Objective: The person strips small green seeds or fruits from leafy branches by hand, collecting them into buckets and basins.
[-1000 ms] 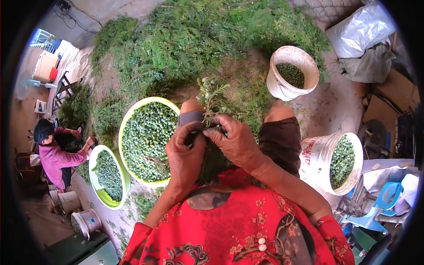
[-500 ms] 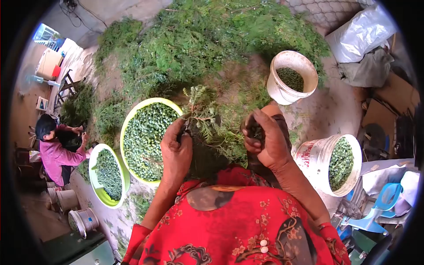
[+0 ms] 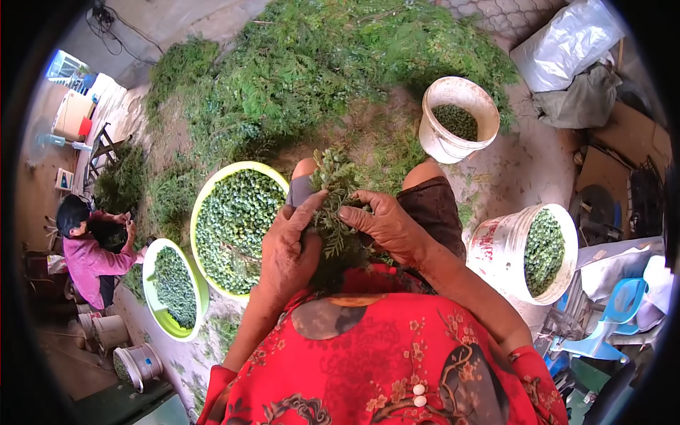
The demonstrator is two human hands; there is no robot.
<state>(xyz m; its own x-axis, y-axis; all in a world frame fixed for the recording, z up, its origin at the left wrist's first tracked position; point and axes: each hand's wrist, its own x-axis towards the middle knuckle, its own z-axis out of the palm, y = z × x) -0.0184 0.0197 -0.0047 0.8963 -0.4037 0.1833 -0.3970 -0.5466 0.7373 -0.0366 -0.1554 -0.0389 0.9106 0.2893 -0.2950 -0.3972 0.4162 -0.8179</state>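
In front of my red flowered top, my left hand (image 3: 289, 244) is closed on a leafy evergreen sprig (image 3: 333, 202) with small green cones. My right hand (image 3: 389, 225) meets the sprig from the right, thumb and forefinger pinched at its side; the curled fingers behind are partly hidden. Just left of my left hand stands a large yellow-green tub (image 3: 197, 212) full of green cones. A smaller green tub (image 3: 204, 287), also holding cones, stands beyond it.
A wide heap of cut evergreen branches (image 3: 304, 78) covers the ground ahead. To the right are a white bucket (image 3: 453, 152) part-filled with cones and a fuller, tilted bucket (image 3: 496, 248). A person in pink (image 3: 95, 265) sits at the left. A silvery sack (image 3: 570, 46) lies far right.
My right hand has come left from beside my knee to the sprig, its fist loosening into a pinch. The sprig now stands more upright between both hands.
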